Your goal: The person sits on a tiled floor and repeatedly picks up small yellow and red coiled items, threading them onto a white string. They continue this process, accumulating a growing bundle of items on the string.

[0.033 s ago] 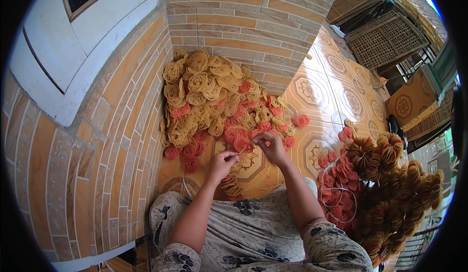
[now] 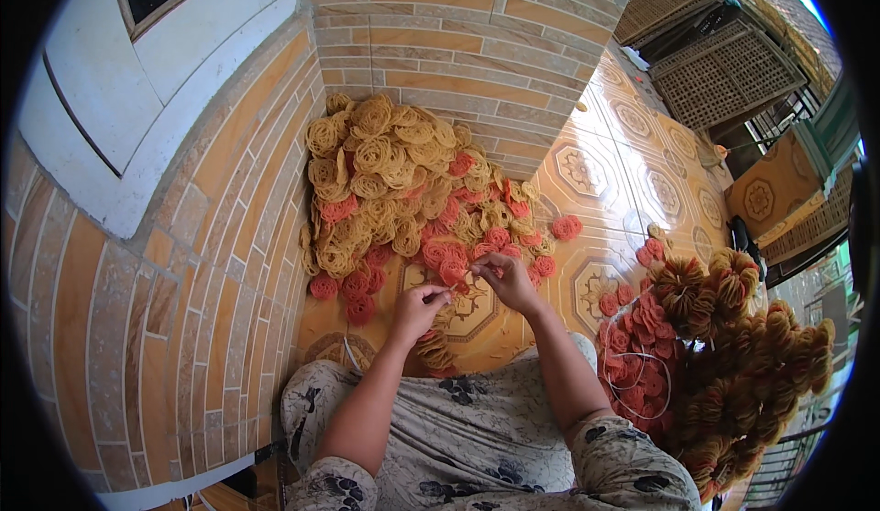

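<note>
Near the middle, my left hand (image 2: 422, 309) pinches the end of a thin pale strand (image 2: 457, 284) between thumb and fingertips. My right hand (image 2: 510, 280) is closed in a pinch at the strand's other end, a little higher and to the right. Just behind the fingertips lie coral lacy rosettes (image 2: 445, 256), round and flat like coiled strands. Whether one of them hangs from the strand, I cannot tell. Below my left hand, a strung row of tan and coral rosettes (image 2: 434, 353) reaches down to my lap.
A large heap of tan rosettes (image 2: 376, 158) fills the corner against the tiled wall (image 2: 440, 43). On the right are a coral pile (image 2: 642, 346) with a looped white cord (image 2: 669, 378) and thick bundles of strung rosettes (image 2: 747, 373). Woven racks (image 2: 729, 71) stand beyond.
My right hand's fingertips have shifted slightly down and left, toward my left hand. The orange-red patch between the hands looks smaller. The rest is unchanged.
</note>
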Motion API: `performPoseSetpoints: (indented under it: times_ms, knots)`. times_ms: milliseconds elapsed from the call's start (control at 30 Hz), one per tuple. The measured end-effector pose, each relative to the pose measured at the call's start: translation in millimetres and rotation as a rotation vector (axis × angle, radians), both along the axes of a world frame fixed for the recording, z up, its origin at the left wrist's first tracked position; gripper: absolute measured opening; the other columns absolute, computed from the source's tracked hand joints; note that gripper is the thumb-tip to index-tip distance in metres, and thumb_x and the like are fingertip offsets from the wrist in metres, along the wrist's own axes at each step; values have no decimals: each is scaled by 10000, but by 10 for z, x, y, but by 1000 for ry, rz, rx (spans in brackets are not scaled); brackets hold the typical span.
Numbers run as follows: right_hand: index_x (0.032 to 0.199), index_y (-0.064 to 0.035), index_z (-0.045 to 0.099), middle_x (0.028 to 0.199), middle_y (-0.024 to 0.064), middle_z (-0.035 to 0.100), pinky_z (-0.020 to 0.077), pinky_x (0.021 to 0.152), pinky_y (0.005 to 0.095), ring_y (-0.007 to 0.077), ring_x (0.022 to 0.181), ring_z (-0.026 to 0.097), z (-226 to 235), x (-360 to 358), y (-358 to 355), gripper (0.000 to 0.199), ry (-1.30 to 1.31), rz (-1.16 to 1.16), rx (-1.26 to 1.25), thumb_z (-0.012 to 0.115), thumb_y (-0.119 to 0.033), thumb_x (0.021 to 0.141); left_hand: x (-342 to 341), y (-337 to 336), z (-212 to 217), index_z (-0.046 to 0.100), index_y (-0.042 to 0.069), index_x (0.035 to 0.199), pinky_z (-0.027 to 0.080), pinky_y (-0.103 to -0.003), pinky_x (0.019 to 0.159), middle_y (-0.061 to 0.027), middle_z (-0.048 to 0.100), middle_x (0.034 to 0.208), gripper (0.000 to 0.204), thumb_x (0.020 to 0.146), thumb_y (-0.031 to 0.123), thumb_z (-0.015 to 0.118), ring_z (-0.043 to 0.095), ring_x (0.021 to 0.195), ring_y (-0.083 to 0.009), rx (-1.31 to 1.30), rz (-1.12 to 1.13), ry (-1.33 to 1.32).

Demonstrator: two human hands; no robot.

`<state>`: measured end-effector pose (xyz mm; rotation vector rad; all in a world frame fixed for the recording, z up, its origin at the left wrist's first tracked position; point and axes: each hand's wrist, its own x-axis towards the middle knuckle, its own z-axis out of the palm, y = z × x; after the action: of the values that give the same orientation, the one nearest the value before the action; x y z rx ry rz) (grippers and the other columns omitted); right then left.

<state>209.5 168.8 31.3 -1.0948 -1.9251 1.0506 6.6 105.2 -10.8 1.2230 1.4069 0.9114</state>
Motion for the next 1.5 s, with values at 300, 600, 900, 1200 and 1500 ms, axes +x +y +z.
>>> performPoseSetpoints:
  times_ms: [300,600,900,1200,1500]
  knots:
    - [1052,-35,617,1075,204,558,514,775,424,338,937,614,-475,557,320,349,-608,-452,195,745,-183,763,-68,83,-206,643,-34,1038,470,-237,766,-28,664,875,203,902,116,637,606,829,-90,-1,104,-359]
    - [1006,61,614,871,72,662,489,716,266,110,781,609,-327,410,298,241,188,-308,-417,653,-142,883,-78,49,-111,711,24,970,484,-241,673,-44,717,806,204,863,196,685,645,715,-85,80,-50,-99]
    - [995,39,622,864,46,655,488,715,261,106,784,611,-140,219,162,179,332,-299,-393,630,-112,900,-43,33,-75,729,65,936,481,-282,664,-53,707,752,219,824,251,706,656,679,-141,159,-32,41]
    - [1005,-13,663,884,126,681,506,700,324,199,798,655,105,10,-107,172,-94,-98,-13,646,-121,873,79,-60,99,724,95,866,328,-379,980,-29,705,770,162,834,248,679,618,634,-188,357,77,466]
    - [1296,-152,525,1379,182,446,408,987,442,336,1250,448,-229,197,401,496,-715,-308,154,608,-405,878,-45,56,-223,673,-55,960,488,-264,693,-90,706,822,219,857,138,680,651,766,-110,84,200,-161]
